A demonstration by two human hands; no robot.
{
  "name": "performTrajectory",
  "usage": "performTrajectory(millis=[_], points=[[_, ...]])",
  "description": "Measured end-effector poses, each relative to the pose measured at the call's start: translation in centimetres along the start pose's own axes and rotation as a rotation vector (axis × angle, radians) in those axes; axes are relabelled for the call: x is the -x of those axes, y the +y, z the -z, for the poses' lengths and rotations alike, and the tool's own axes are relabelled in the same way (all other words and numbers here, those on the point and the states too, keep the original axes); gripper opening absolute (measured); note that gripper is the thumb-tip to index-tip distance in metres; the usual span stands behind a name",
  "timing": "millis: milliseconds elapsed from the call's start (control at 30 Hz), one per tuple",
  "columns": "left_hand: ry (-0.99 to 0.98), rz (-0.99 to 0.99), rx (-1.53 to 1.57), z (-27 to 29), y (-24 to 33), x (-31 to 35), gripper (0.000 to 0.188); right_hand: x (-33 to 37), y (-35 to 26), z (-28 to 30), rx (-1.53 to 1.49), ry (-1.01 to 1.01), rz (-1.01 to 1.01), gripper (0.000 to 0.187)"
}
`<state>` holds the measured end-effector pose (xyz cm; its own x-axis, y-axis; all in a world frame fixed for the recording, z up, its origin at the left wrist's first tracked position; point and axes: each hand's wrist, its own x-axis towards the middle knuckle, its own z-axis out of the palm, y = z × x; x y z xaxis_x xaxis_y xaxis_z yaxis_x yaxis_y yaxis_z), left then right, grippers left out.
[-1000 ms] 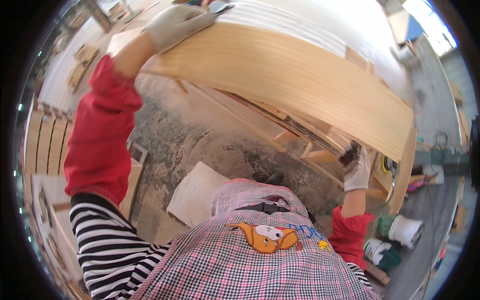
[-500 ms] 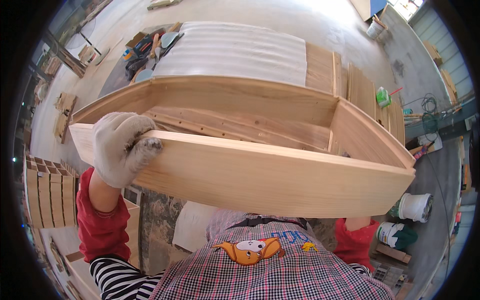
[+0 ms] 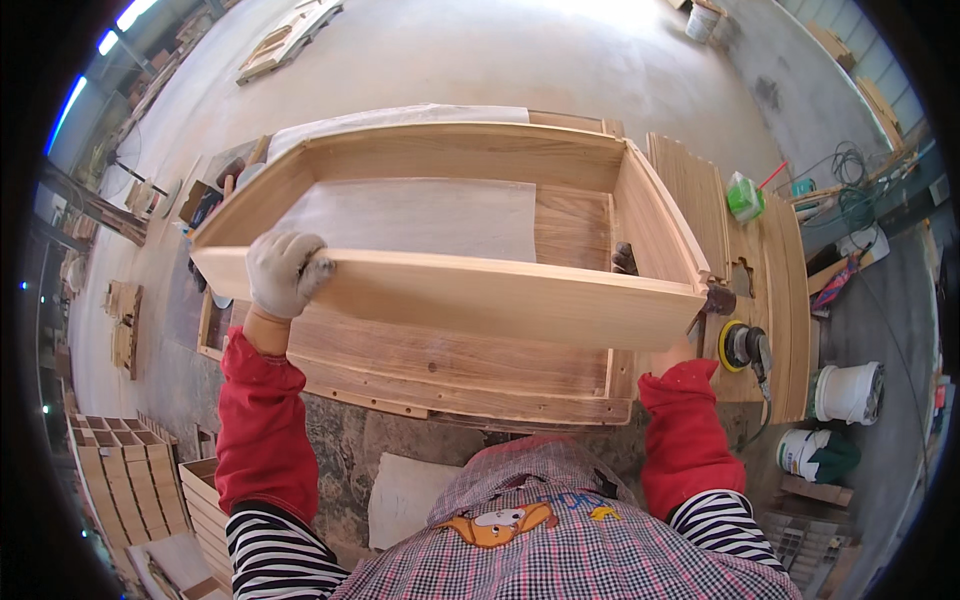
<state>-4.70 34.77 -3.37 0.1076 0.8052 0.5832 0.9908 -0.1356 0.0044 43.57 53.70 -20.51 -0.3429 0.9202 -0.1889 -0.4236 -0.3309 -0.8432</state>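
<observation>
A bottomless rectangular frame (image 3: 500,298) of pale wood boards hangs tilted in both my hands above the worktable. My left hand (image 3: 287,273), in a whitish work glove, is closed over the top edge of its near board, towards the left end. My right hand (image 3: 719,299) grips the right end from below; the near corner hides most of it. Dark gloved fingertips show inside the frame. Underneath lies another wooden frame or panel (image 3: 430,367) with small holes along its near rail. A white sheet (image 3: 430,205) is visible through the opening.
On the boards at right lie an orbital sander (image 3: 740,345) with a hose and a green-white container (image 3: 745,198). White buckets (image 3: 848,393) stand on the floor at right. Stacked wooden boxes (image 3: 125,470) stand at lower left, and a pallet-like wooden piece (image 3: 290,38) lies far off.
The wooden frame has moved away from my body, with both hands still on it. The panel beneath and the sander have come into view, and the head view has shifted.
</observation>
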Motion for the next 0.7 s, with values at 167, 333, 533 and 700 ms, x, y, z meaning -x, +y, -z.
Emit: performTrajectory(millis=[167, 333, 533, 700], points=[[-0.194, 0.016, 0.006, -3.0, 0.8, 4.8, 0.048, -1.6, 0.5, 2.1, 0.358, -0.042, -0.083, 0.051], [-0.505, -0.054, -0.022, -6.3, 2.0, 11.1, 0.05, -2.1, -0.2, -1.4, 0.505, 0.009, -0.168, 0.042], [-0.413, 0.113, 0.109, -6.6, 4.1, 11.4, 0.047, -1.8, 0.1, -0.6, 0.687, -0.165, -0.067, 0.071], [-0.547, 0.205, 0.193, -5.8, 4.7, 11.7, 0.047, -0.9, -0.2, -3.7, 0.98, -0.119, -0.098, 0.07]])
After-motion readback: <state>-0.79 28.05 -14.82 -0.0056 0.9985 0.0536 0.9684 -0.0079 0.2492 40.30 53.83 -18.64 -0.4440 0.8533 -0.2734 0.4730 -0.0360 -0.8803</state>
